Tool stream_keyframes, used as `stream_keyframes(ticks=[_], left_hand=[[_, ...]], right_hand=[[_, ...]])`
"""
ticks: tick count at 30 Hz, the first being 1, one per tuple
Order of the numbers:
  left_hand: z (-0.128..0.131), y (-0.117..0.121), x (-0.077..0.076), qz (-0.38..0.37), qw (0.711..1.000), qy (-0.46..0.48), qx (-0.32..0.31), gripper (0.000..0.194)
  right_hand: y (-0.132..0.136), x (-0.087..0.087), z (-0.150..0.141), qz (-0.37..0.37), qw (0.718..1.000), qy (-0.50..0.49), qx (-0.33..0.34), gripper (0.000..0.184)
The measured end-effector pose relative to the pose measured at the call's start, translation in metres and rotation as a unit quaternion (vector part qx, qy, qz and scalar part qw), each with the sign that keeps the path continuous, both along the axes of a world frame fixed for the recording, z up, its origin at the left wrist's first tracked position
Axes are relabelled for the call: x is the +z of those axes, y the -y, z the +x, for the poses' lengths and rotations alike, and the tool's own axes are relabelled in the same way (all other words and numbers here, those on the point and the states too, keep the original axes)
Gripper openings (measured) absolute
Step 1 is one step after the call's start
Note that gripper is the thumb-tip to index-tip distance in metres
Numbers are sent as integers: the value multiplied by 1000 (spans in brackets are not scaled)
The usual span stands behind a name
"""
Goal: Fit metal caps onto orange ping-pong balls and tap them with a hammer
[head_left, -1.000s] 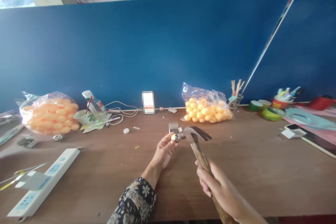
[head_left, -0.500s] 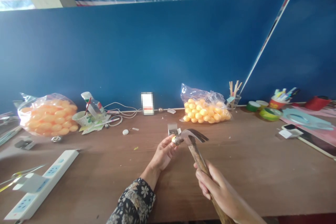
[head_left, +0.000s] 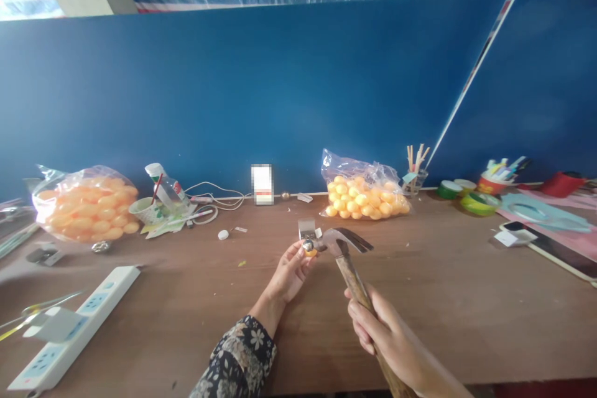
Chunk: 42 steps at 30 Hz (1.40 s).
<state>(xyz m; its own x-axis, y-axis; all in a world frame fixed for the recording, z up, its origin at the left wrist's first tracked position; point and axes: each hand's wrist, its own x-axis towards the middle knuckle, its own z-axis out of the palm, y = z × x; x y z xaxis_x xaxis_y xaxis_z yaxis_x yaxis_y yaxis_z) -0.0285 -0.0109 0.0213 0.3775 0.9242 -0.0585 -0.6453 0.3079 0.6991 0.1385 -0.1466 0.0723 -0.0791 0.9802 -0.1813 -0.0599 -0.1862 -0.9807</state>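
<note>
Orange balls, far left: a clear bag of them (head_left: pixel 84 204) is seen lying at the left edge of the frame, on the brown desk (head_left: pixel 466 298).
Power strip: a white power strip (head_left: pixel 69 329) is laid slantwise at the lower left.
Cup and bottle: a paper cup (head_left: pixel 142 209) and a tipped plastic bottle (head_left: pixel 165 188) are placed just right of the first bag, near a white cable (head_left: pixel 219 196).
Left hand: the left hand (head_left: pixel 290 273), below the centre of the frame, is closed on a small ball (head_left: pixel 308 247), pinched at the fingertips above the desk.
Hammer: the metal head of the hammer (head_left: pixel 342 241) is held against the small ball, just right of it.
Right hand: the right hand (head_left: pixel 385 336), at the lower right of centre, is wrapped around the wooden handle.
Yellow balls: a second bag (head_left: pixel 364 193) is set behind the hammer, by the blue wall.
Tape rolls: green tape rolls (head_left: pixel 476 200) are seen at the right.
</note>
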Motion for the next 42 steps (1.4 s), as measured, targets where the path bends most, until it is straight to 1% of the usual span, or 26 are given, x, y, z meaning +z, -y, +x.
stream_keyframes(ticks=[3, 6, 8, 11, 14, 19, 23, 26, 31, 38, 42], left_hand=[[0, 1, 0, 1, 1000, 0, -7, 31], [1, 2, 1, 5, 1000, 3, -6, 28], [2, 2, 3, 9, 1000, 6, 4, 28], [3, 3, 5, 14, 1000, 10, 24, 29], [4, 2, 6, 12, 1000, 2, 27, 32], [3, 2, 5, 15, 999, -9, 31, 30], [1, 2, 3, 18, 1000, -12, 16, 30], [-1, 0, 1, 5, 1000, 0, 0, 32], [-1, -2, -2, -12, 1000, 10, -2, 36], [-1, -1, -3, -17, 1000, 22, -15, 28], [-1, -1, -3, -25, 1000, 13, 6, 20]], right_hand=[[-1, 1, 0, -2, 1000, 0, 8, 48], [-2, 2, 1, -2, 1000, 4, 1, 49], [-2, 2, 1, -1, 1000, 4, -4, 49], [-2, 1, 1, -4, 1000, 5, 8, 48], [-2, 1, 0, -6, 1000, 6, 17, 49], [-2, 0, -1, 2, 1000, 2, 4, 51], [-3, -2, 0, -8, 1000, 3, 17, 50], [-2, -1, 2, -9, 1000, -3, 9, 51], [0, 2, 4, -7, 1000, -4, -1, 52], [-2, -1, -1, -10, 1000, -9, 16, 49], [-2, -1, 0, 3, 1000, -6, 10, 49]])
